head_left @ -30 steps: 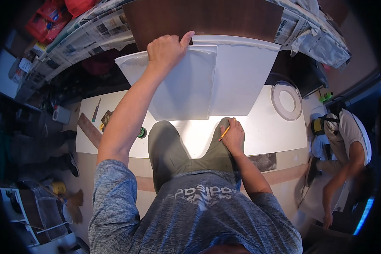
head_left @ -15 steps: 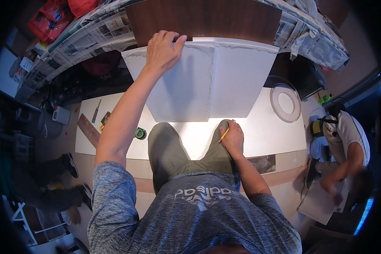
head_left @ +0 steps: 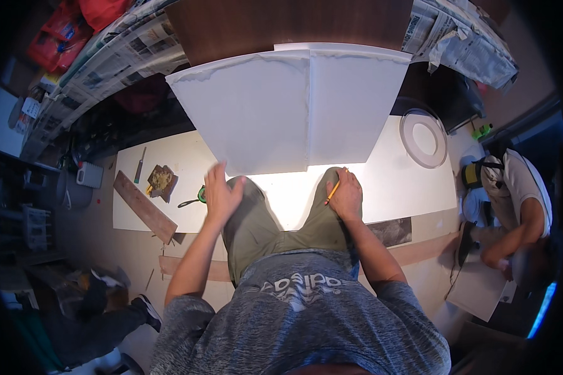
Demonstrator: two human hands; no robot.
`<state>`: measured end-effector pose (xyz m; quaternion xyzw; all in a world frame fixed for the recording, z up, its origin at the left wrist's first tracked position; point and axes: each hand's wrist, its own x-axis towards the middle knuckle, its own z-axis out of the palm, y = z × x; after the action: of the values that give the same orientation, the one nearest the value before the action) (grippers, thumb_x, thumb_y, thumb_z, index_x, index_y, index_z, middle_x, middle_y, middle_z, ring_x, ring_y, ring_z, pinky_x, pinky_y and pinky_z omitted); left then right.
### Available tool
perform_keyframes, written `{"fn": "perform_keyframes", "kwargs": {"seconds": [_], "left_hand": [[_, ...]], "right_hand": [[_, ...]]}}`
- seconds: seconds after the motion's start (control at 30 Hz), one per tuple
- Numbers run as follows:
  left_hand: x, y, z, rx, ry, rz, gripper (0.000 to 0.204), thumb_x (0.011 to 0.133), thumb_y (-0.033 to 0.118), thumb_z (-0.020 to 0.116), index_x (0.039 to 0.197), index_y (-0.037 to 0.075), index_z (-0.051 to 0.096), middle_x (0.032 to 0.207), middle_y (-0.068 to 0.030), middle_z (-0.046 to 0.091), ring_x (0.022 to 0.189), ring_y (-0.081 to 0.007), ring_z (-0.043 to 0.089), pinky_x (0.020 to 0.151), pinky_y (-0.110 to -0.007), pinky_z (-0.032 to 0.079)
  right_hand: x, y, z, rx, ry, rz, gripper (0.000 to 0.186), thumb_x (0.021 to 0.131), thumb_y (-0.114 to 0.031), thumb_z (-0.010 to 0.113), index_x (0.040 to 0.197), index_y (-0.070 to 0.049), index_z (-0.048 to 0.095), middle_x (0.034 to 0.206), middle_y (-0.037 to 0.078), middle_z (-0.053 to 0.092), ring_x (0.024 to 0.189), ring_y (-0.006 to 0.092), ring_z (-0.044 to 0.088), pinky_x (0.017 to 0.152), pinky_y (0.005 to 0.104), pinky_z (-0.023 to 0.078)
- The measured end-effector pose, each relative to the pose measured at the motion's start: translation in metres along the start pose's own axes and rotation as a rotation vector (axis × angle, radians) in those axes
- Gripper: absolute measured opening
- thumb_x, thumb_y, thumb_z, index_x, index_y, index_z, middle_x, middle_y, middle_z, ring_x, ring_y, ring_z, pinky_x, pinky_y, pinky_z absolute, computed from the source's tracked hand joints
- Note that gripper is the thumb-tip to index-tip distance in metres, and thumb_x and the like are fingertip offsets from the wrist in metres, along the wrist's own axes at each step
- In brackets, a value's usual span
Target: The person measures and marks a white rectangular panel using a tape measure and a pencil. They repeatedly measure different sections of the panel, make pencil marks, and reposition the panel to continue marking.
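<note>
Baseboard: big white board point(head_left: 406, 194) is lying flat under everything, reaching past both knees.
Brown panel: dark brown panel point(head_left: 281, 22) is standing behind, between newspaper-covered surfaces point(head_left: 137, 44).
White panels: left white panel point(head_left: 250, 112) is overlapping right white panel point(head_left: 350, 100) at the seam; both are apparently leaning on brown, lower edges sitting at baseboard just beyond knees. Left one is showing uneven margins along top and seam. Step is looking like a pause or look-over, no hand touching either; shifting one would be calling for a hand on its upper edge.
Co-worker: person point(head_left: 525, 194) at far right is bending over a pale sheet point(head_left: 478, 287).
Left hand: left hand point(head_left: 223, 195) is hovering by or touching left knee, can't tell which; fingers are spreading loosely, nothing showing in them.
Right hand: right hand point(head_left: 345, 195) is resting on right knee, fingers closing round pencil.
Wood strip: brown strip point(head_left: 144, 209) is lying slantwise, left.
Coil: clear ring-shaped coil point(head_left: 424, 139) is lying right of panels.
Small stuff: crusted brown block point(head_left: 162, 180) and green-handled tool point(head_left: 141, 165) are lying left, near strip.
Pencil: yellow pencil point(head_left: 333, 192) is slanting across right knee; marking would be calling for bringing its tip up to a panel.
</note>
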<state>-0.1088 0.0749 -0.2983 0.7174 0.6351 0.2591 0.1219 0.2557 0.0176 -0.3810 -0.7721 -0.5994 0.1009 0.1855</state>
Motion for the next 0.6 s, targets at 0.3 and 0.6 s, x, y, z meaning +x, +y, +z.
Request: {"fn": "perform_keyframes", "kwargs": {"seconds": [0.3,0.6], "left_hand": [[-0.107,-0.015,0.052,0.196,-0.374,-0.321,0.125,0.087,0.061,0.084,0.174,-0.001,0.018,0.179,-0.0317,0.017,0.167,-0.0476,0.016,0.134,-0.058,0.020],[-0.085,-0.010,0.045,0.233,-0.419,-0.283,0.134,0.083,0.066,0.085,0.172,-0.007,0.017,0.176,-0.0379,0.018,0.165,-0.0512,0.017,0.132,-0.060,0.024]], "right_hand": [[0.000,-0.003,0.002,0.000,-0.012,0.038,0.056,0.094,-0.031,0.071,0.144,-0.007,0.060,0.156,0.020,0.059,0.146,0.0415,0.054,0.120,0.0541,0.044],[0.001,-0.004,0.003,-0.005,-0.026,0.054,0.060,0.094,-0.032,0.069,0.147,-0.007,0.059,0.159,0.019,0.057,0.147,0.0408,0.052,0.121,0.0545,0.042]]}}
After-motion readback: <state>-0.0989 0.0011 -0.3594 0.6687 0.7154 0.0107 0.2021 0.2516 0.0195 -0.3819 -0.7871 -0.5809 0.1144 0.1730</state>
